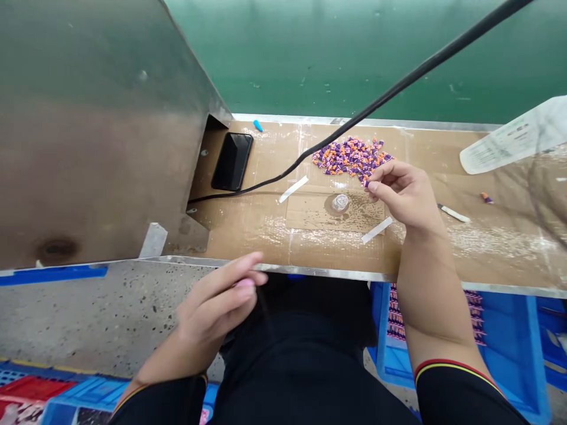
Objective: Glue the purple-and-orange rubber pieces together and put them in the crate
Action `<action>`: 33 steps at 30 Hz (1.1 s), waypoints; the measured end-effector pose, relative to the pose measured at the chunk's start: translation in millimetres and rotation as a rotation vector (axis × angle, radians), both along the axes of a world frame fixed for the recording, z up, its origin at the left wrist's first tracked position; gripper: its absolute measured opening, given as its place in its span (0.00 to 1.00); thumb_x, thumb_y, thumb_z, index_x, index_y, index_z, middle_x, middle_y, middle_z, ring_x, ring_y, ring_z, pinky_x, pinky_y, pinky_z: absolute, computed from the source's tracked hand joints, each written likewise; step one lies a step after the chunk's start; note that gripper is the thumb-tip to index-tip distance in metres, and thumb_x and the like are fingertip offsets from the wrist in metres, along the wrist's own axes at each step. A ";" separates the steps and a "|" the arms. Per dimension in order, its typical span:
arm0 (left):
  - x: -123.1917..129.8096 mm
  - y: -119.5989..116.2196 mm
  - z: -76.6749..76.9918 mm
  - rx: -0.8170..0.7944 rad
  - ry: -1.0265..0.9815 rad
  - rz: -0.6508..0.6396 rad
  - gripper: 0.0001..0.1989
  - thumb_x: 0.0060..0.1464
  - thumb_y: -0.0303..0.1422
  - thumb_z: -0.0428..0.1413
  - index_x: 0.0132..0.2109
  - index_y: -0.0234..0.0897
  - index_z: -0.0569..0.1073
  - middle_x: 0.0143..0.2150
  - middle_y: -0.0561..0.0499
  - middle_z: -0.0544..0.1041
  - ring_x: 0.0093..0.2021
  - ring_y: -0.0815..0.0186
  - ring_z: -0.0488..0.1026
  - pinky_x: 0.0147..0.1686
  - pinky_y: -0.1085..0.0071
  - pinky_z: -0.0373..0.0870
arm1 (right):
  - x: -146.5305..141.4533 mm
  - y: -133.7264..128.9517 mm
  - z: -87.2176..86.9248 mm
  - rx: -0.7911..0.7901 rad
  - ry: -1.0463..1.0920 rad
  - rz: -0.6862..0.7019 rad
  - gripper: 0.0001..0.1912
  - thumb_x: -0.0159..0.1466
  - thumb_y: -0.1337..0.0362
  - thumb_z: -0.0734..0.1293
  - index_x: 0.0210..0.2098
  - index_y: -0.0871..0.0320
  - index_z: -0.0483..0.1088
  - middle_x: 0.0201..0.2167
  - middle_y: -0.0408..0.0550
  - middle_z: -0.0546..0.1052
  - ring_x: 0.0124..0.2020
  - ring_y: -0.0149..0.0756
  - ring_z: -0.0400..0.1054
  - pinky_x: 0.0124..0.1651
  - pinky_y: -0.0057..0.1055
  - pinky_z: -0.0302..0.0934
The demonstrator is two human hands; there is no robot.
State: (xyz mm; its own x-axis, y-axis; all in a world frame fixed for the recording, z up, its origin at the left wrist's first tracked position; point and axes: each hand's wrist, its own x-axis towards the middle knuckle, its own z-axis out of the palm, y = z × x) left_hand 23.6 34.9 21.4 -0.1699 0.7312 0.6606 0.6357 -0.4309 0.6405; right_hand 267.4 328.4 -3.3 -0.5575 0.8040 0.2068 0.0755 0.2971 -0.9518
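My right hand (pixel 401 192) is over the cardboard-covered bench, thumb and forefinger pinched on a small purple-and-orange piece (pixel 366 183) at the near edge of a pile of similar pieces (pixel 345 156). Left of that hand a small clear round container (pixel 340 203) sits in a wet patch on a cardboard strip (pixel 305 212). My left hand (pixel 224 298) hovers in front of the bench edge, above the floor and beside my lap. Its fingers are closed together and slightly blurred; a pink spot shows at their tips, but I cannot make out what it is.
A black phone (pixel 233 161) lies by a metal housing (pixel 101 136). One black cable (pixel 328 141) crosses the view. A white-handled blade (pixel 454 213), a loose purple-and-orange piece (pixel 486 198) and a translucent plastic container (pixel 514 139) are at right. Below stands a blue crate (pixel 516 348) holding rows of pieces.
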 end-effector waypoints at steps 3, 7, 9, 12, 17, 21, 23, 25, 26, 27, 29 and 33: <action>10.1 60.7 -21.1 0.157 0.021 -0.126 0.10 0.73 0.28 0.63 0.57 0.47 0.83 0.53 0.50 0.90 0.44 0.65 0.90 0.42 0.71 0.91 | 2.3 -3.5 2.8 0.027 -0.083 0.021 0.07 0.63 0.57 0.79 0.38 0.52 0.84 0.31 0.45 0.82 0.30 0.35 0.75 0.32 0.34 0.72; 23.3 149.5 -44.7 0.188 -0.105 -0.202 0.12 0.74 0.24 0.61 0.56 0.42 0.86 0.38 0.53 0.88 0.36 0.73 0.86 0.43 0.77 0.86 | 3.3 -9.0 5.4 0.116 -0.210 0.034 0.09 0.66 0.56 0.78 0.41 0.53 0.87 0.33 0.47 0.85 0.31 0.37 0.77 0.32 0.35 0.72; 27.5 172.1 -57.9 0.047 -0.274 -0.224 0.10 0.77 0.32 0.61 0.57 0.40 0.87 0.41 0.50 0.88 0.35 0.72 0.84 0.42 0.75 0.86 | 2.9 -11.1 6.5 0.226 -0.258 0.038 0.07 0.68 0.57 0.76 0.40 0.52 0.87 0.32 0.47 0.85 0.28 0.36 0.75 0.31 0.35 0.70; 30.8 176.6 -74.2 -0.211 -0.495 -0.227 0.17 0.77 0.43 0.62 0.60 0.37 0.86 0.43 0.45 0.88 0.34 0.69 0.84 0.40 0.70 0.86 | 1.2 -13.1 7.2 0.403 -0.315 0.064 0.06 0.69 0.62 0.74 0.39 0.51 0.86 0.31 0.45 0.85 0.27 0.35 0.73 0.33 0.34 0.69; 27.1 163.8 -73.5 -0.367 -0.611 -0.264 0.19 0.75 0.43 0.63 0.62 0.36 0.86 0.43 0.43 0.87 0.35 0.66 0.84 0.41 0.66 0.86 | -2.4 -13.9 2.5 0.508 -0.411 0.135 0.07 0.69 0.64 0.72 0.38 0.49 0.85 0.32 0.44 0.85 0.28 0.37 0.75 0.36 0.36 0.71; 24.6 166.6 -67.9 -0.397 -0.614 -0.229 0.17 0.73 0.41 0.65 0.61 0.37 0.87 0.45 0.43 0.87 0.38 0.66 0.84 0.41 0.68 0.84 | -3.0 -13.4 -3.2 0.559 -0.437 0.122 0.07 0.70 0.62 0.72 0.39 0.47 0.85 0.30 0.44 0.83 0.29 0.39 0.75 0.35 0.37 0.69; 25.5 168.4 -68.2 -0.402 -0.619 -0.231 0.16 0.73 0.40 0.65 0.61 0.38 0.87 0.46 0.43 0.88 0.39 0.66 0.84 0.40 0.69 0.83 | -2.6 -13.8 -4.7 0.554 -0.457 0.115 0.07 0.70 0.62 0.72 0.39 0.46 0.85 0.30 0.44 0.83 0.29 0.40 0.75 0.35 0.38 0.69; 26.7 169.0 -69.2 -0.400 -0.640 -0.251 0.15 0.72 0.38 0.65 0.59 0.38 0.87 0.49 0.42 0.88 0.39 0.66 0.85 0.42 0.69 0.84 | -2.2 -14.5 -5.4 0.543 -0.464 0.106 0.06 0.69 0.62 0.72 0.39 0.46 0.85 0.31 0.44 0.83 0.30 0.40 0.75 0.36 0.38 0.69; 27.0 169.1 -69.7 -0.400 -0.650 -0.263 0.14 0.71 0.37 0.65 0.58 0.38 0.88 0.50 0.42 0.89 0.40 0.67 0.85 0.43 0.69 0.84 | -2.0 -14.9 -5.6 0.538 -0.466 0.101 0.06 0.69 0.63 0.73 0.39 0.46 0.85 0.31 0.44 0.83 0.30 0.40 0.75 0.36 0.38 0.69; 27.1 169.1 -70.1 -0.399 -0.656 -0.275 0.12 0.71 0.36 0.65 0.56 0.38 0.88 0.50 0.43 0.89 0.40 0.67 0.85 0.44 0.69 0.85 | -2.0 -15.1 -5.8 0.534 -0.468 0.097 0.06 0.69 0.63 0.73 0.39 0.46 0.85 0.31 0.44 0.83 0.30 0.40 0.75 0.37 0.39 0.68; 26.7 169.1 -70.8 -0.403 -0.663 -0.287 0.10 0.71 0.34 0.63 0.51 0.37 0.89 0.48 0.43 0.89 0.40 0.66 0.85 0.44 0.70 0.85 | -2.2 -15.4 -6.1 0.529 -0.466 0.090 0.06 0.69 0.64 0.73 0.39 0.46 0.85 0.31 0.44 0.83 0.30 0.40 0.75 0.37 0.39 0.68; 25.9 169.4 -72.3 -0.392 -0.709 -0.291 0.09 0.70 0.31 0.64 0.51 0.36 0.89 0.49 0.42 0.90 0.43 0.65 0.87 0.46 0.69 0.87 | -3.5 -17.0 -5.1 0.504 -0.421 0.084 0.06 0.69 0.64 0.74 0.39 0.46 0.85 0.31 0.44 0.82 0.29 0.39 0.74 0.37 0.40 0.69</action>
